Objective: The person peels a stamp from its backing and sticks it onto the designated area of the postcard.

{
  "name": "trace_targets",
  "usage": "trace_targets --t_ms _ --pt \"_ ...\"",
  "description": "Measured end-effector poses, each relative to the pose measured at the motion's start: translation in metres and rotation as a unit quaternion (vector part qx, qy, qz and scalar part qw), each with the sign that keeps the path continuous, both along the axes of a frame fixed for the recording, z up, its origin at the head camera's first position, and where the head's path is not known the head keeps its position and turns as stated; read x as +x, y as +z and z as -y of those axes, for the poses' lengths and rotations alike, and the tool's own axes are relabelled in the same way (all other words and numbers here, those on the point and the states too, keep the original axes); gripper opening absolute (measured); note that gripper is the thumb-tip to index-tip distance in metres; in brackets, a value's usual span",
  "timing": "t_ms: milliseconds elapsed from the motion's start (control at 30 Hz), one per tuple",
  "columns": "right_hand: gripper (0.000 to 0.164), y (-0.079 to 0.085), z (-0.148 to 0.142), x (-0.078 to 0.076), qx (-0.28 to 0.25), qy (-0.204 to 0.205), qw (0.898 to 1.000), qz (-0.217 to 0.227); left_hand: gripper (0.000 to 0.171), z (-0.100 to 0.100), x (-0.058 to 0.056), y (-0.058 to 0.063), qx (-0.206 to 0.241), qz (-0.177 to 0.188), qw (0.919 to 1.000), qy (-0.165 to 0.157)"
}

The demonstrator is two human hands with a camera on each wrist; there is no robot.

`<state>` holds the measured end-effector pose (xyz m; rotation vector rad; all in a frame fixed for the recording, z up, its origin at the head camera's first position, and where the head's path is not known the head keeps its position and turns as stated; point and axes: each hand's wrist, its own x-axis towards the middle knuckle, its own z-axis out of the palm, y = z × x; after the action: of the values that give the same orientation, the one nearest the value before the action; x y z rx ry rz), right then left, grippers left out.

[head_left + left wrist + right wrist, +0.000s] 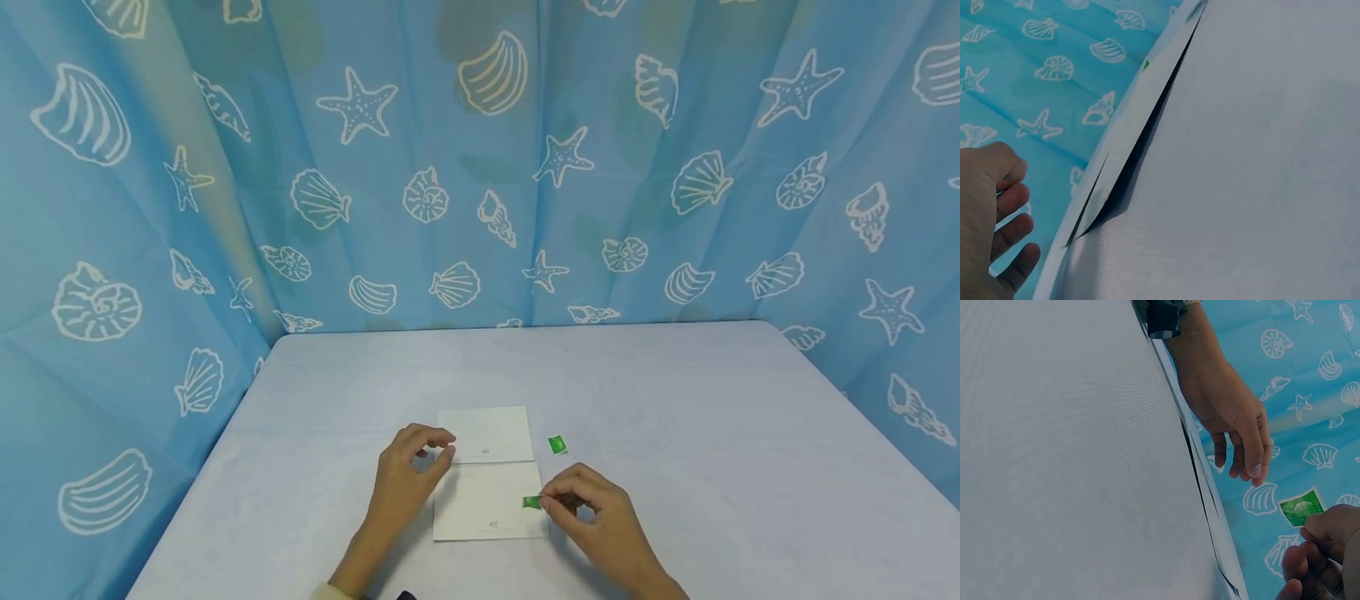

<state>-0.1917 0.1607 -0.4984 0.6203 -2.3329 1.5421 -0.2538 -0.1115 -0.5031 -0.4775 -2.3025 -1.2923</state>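
Observation:
My right hand (596,517) pinches a small green postage stamp (532,502) between thumb and index finger, over the right side of the nearer white card (472,500). In the right wrist view the stamp (1297,509) shows its white border and pale printed design. My left hand (405,475) hovers at the left of the two cards with its fingers loosely bent and nothing in them. Its thumb and index tips overlap the left edge of the farther white card (491,433) in the head view. Both cards bear a small dark mark near their lower edge.
A second green stamp (557,444) lies on the white-covered table (675,400), right of the farther card. In the left wrist view a card edge (1132,150) lifts from the cloth. A blue curtain (480,167) with seashell prints hangs behind the table and along its sides.

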Motion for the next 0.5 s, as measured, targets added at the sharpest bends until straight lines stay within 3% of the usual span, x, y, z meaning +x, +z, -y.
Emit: trace_targets --t_ms 500 --pt "0.016 0.0073 0.0037 0.0021 0.002 -0.008 1.0 -0.015 0.018 0.0093 -0.0081 -0.0045 -0.007 0.019 0.9997 0.017"
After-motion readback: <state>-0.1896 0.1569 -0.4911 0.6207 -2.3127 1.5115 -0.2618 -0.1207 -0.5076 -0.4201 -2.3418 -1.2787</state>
